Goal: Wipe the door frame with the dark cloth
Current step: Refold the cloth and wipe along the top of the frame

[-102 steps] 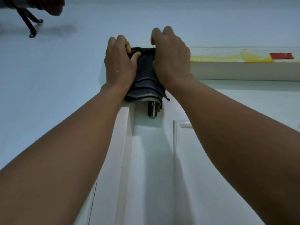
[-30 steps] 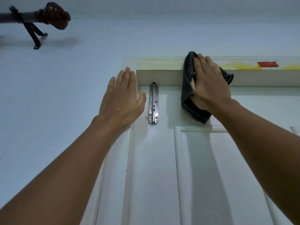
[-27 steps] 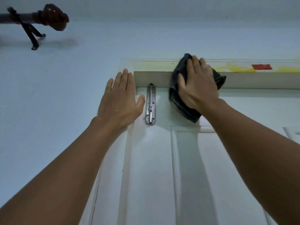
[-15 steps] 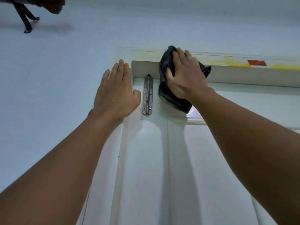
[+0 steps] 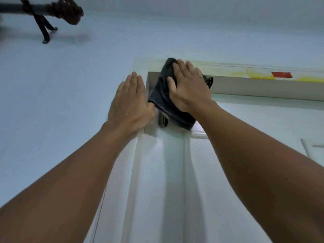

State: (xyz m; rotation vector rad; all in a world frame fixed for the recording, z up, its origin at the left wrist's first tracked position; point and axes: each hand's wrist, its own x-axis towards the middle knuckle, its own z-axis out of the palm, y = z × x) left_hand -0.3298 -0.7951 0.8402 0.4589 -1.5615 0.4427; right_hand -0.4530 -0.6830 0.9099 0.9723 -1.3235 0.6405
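Observation:
I look up at the top left corner of a white door frame [image 5: 263,86]. My right hand [image 5: 190,88] presses the dark cloth [image 5: 162,99] flat against the frame's top bar, right at the corner. The cloth hangs down over most of the metal door bolt [image 5: 162,121], of which only the lower end shows. My left hand [image 5: 130,106] lies flat with fingers together on the left upright of the frame, its thumb touching the cloth's edge.
A white panelled door [image 5: 245,172] fills the lower right. The frame's top carries yellow stains [image 5: 259,76] and a red tape patch [image 5: 281,74]. A curtain rod with a dark finial [image 5: 66,9] and bracket sticks out of the wall at upper left.
My right hand has slid the cloth leftward along the top bar into the corner, so it now covers the bolt. My left hand has stayed on the left upright.

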